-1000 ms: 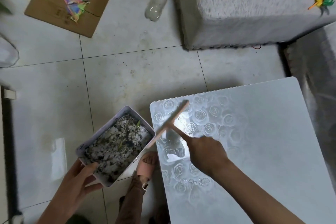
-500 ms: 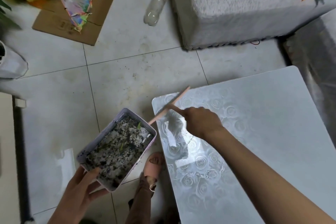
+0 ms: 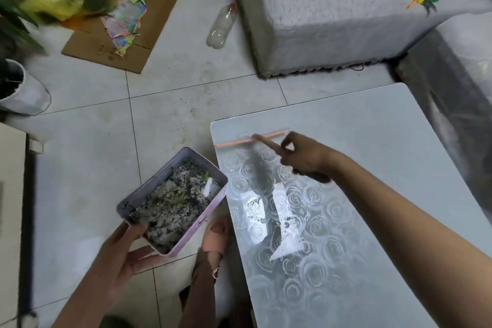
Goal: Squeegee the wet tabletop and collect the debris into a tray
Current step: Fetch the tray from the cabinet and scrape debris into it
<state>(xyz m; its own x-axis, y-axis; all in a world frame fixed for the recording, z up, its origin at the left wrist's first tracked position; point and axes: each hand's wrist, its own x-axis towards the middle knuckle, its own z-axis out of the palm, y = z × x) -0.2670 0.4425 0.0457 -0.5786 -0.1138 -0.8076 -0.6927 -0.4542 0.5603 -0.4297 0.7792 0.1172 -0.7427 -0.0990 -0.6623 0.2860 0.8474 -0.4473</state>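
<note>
Floor (image 3: 87, 168): pale tiles with dark grout lines are showing specks of dirt.
Furniture: a grey fleecy-covered seat (image 3: 332, 13) is standing top right.
Clutter: flattened cardboard (image 3: 87, 46) and a clear plastic bottle (image 3: 222, 26) are lying on the tiles.
Left edge: a white pot (image 3: 26, 96) is standing.

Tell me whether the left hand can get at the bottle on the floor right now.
Probably not. The left hand grips the tray, so it is occupied, and the bottle lies well away across the floor beside the grey seat. The right hand holds the squeegee.
</note>
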